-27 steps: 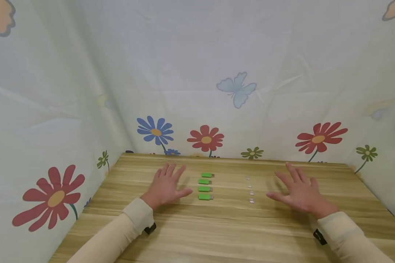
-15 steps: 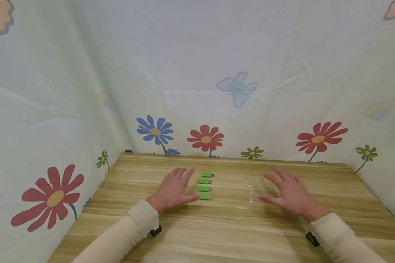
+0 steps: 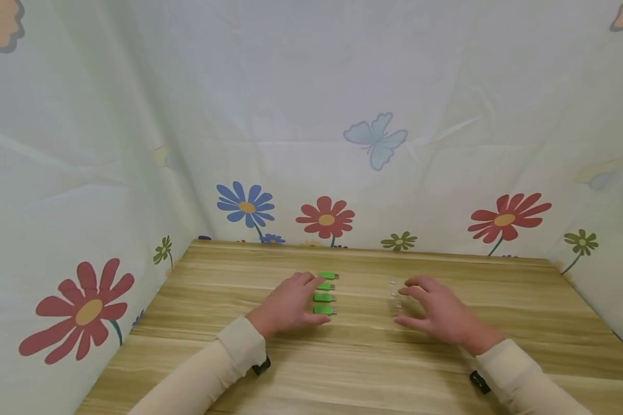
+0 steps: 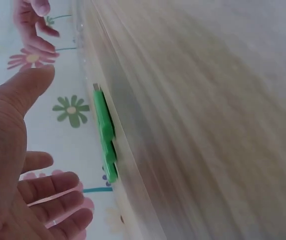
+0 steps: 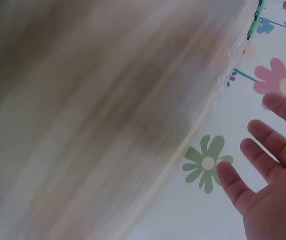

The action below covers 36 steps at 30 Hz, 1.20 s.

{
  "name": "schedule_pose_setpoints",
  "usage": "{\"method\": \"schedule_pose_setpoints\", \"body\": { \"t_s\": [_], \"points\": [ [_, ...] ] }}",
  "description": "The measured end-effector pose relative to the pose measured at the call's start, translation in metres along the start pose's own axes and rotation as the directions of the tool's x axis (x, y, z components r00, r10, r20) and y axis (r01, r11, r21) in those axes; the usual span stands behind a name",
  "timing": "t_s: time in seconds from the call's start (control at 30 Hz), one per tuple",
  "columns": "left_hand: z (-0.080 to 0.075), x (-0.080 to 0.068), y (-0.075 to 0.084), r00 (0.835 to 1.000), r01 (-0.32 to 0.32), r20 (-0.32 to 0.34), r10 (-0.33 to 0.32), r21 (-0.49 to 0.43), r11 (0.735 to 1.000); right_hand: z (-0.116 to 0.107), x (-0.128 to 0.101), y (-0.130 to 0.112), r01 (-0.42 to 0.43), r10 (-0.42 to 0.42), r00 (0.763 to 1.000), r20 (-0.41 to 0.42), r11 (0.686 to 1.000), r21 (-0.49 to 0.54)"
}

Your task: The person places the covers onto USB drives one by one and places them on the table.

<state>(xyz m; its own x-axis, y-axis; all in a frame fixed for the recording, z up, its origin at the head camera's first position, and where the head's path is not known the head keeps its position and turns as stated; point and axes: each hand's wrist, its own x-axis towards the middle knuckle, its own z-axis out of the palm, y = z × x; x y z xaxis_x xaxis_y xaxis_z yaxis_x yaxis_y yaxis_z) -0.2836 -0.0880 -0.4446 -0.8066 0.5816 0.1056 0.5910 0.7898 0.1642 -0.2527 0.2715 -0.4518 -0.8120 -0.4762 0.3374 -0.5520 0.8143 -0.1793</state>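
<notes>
Several green USB sticks (image 3: 322,298) lie in a column on the table, their metal plugs pointing right. My left hand (image 3: 289,304) hovers at their left side. In the head view its index finger overlaps the farther sticks, and the thumb is by the nearest one. The left wrist view shows that hand raised apart from the green sticks (image 4: 103,115), fingers loosely spread. Several small clear pieces (image 3: 391,280), possibly caps, form a second column to the right. My right hand (image 3: 441,311) hovers beside them with thumb and fingers apart, partly covering them. Neither hand holds anything.
The wood-grain table (image 3: 353,369) ends at a pale curtain (image 3: 291,86) printed with flowers and a butterfly, which rises behind it and along the sides. A dark wrist-camera mount (image 3: 262,365) sits under the left sleeve, another (image 3: 480,382) under the right.
Both hands have moved inward, the left one rightward to the green USB sticks, the right one leftward to the clear pieces. The sticks and pieces have stayed in place.
</notes>
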Motion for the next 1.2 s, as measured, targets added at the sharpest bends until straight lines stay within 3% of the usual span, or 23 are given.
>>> {"method": "schedule_pose_setpoints", "body": {
  "t_s": [0.33,0.67,0.9,1.2],
  "points": [
    [0.004,0.006,0.007,0.998,-0.068,0.023,0.066,0.065,0.996,0.001,0.006,-0.010,0.075,-0.076,0.996,0.044,0.997,0.016],
    [0.003,0.010,0.009,0.995,-0.091,0.055,0.087,0.078,0.993,-0.001,0.011,-0.014,0.076,-0.077,0.988,0.135,0.997,0.015],
    [0.005,0.016,0.010,0.992,-0.092,0.092,0.083,0.099,0.991,-0.005,0.016,-0.019,0.066,-0.068,0.979,0.192,0.998,0.017],
    [0.006,0.020,0.015,0.990,-0.064,0.131,0.051,0.096,0.993,-0.001,0.019,-0.019,0.067,-0.064,0.977,0.202,0.998,-0.007]
  ]
}}
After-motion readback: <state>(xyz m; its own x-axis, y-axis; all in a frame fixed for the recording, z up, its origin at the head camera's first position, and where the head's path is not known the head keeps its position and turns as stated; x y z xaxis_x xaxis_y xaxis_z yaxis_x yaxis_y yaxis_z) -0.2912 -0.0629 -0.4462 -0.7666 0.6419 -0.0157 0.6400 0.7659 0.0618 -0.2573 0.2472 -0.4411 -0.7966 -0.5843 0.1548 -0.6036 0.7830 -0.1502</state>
